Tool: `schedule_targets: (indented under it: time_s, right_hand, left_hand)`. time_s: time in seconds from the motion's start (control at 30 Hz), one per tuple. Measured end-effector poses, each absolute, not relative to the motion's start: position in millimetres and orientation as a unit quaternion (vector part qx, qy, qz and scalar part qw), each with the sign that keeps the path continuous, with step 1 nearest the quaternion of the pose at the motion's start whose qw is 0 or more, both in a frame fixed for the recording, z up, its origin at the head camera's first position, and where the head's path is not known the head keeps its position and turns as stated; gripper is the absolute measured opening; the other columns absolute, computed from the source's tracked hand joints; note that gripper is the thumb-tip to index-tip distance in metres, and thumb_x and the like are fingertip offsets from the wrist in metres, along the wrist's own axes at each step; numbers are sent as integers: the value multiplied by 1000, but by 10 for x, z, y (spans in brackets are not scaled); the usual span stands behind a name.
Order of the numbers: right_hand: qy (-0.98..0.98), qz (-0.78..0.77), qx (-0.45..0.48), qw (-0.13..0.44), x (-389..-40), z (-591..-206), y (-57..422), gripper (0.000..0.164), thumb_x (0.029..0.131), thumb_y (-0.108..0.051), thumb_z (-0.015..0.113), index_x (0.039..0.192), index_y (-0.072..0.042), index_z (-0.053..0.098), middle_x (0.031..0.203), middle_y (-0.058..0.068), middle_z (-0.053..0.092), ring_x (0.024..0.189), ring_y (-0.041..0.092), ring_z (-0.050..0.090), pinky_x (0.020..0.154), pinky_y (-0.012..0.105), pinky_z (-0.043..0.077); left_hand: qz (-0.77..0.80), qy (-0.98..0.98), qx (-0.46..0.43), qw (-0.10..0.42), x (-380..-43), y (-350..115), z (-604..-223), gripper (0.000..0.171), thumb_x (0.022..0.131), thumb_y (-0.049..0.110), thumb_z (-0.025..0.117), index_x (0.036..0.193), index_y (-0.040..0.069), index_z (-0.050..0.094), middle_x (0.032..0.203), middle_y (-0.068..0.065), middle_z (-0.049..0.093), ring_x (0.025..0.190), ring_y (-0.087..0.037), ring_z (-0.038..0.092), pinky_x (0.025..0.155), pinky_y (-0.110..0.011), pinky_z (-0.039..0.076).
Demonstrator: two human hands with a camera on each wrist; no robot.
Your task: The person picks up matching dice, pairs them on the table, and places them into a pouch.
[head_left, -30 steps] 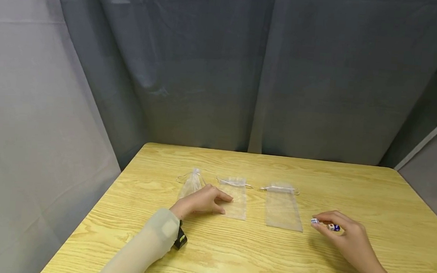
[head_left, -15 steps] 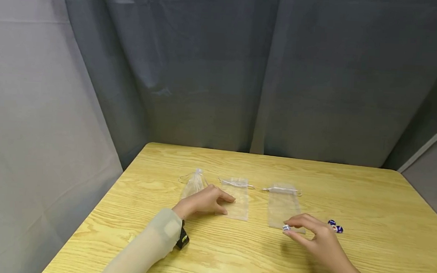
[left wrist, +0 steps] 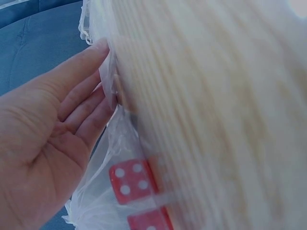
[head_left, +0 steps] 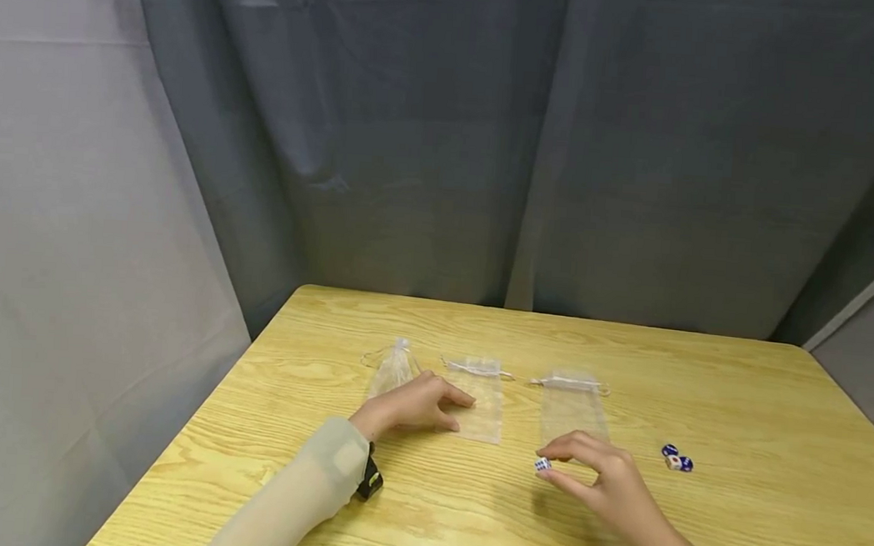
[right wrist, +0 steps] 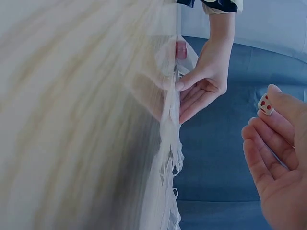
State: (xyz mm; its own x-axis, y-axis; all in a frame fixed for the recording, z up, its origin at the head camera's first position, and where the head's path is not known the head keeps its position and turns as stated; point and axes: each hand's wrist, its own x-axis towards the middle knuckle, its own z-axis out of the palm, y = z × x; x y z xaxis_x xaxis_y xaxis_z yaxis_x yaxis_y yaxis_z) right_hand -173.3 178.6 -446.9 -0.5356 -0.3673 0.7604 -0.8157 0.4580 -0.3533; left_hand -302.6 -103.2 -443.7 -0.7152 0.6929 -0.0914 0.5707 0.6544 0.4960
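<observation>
My right hand (head_left: 605, 479) pinches a small white die (head_left: 542, 464) between thumb and fingers, above the table by the lower end of a flat sheer drawstring bag (head_left: 573, 407). Red and blue dots show on its faces across the views. My left hand (head_left: 415, 405) rests over a second sheer drawstring bag (head_left: 487, 410), fingers extended, fingertips touching the mesh. Partly hidden behind this hand, a third drawstring bag (head_left: 392, 370) is gathered at the neck. Inside a sheer bag, the left wrist view shows red dice (left wrist: 133, 181) with white dots.
To the right on the wooden table (head_left: 759, 410) lies a white die with a red dot (head_left: 673, 462), next to dark blue pieces (head_left: 686, 464). A dark curtain (head_left: 413, 180) hangs behind the table, and a pale curtain (head_left: 68, 284) hangs at its left.
My right hand has carried the pinched die leftward from beside the blue pieces to the lower end of the right bag. My left hand stays on the middle bag.
</observation>
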Motion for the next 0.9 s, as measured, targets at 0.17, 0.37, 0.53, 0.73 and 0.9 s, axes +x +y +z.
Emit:
schedule_targets:
  time_s: [0.17,0.37,0.53,0.73,0.9]
  right_hand:
    - [-800,359,372,303,-1736,-4466,1771,37,68,-2,84,97,-23,73,88,-5,73,78,7,66,73,10,52]
    - [-799,342,410,275,-1733,-4478,1696,26,71,-4,83,93,-15,74,87,-4,73,80,7,67,78,6,51]
    - [-827,324,411,207,-1683,-4472,1634,17,78,-10,80,93,-14,73,89,-6,72,82,6,67,73,14,56]
    - [-845,297,418,154,-1626,-4458,1582,14,81,-15,78,94,-13,73,91,-7,70,83,6,66,68,20,59]
    - [-864,252,417,127,-1596,-4461,1547,10,85,-21,76,94,-17,74,92,-11,68,84,2,64,70,16,56]
  left_hand:
    - [223,900,348,140,-3018,-1012,-4434,48,88,25,74,134,22,62,134,9,63,134,-11,50,112,-28,42]
    - [226,898,350,139,-3018,-1000,-4434,47,87,25,74,133,19,62,132,8,64,132,-11,52,112,-27,42]
    - [223,897,356,135,-3012,-985,-4418,48,88,24,74,133,18,62,133,6,64,131,-10,53,111,-25,43]
    - [221,898,357,135,-3001,-969,-4412,48,88,24,74,134,18,62,133,6,64,131,-10,54,110,-25,44]
    - [220,899,352,136,-2996,-969,-4420,48,88,25,73,134,20,62,133,8,64,131,-10,53,111,-25,43]
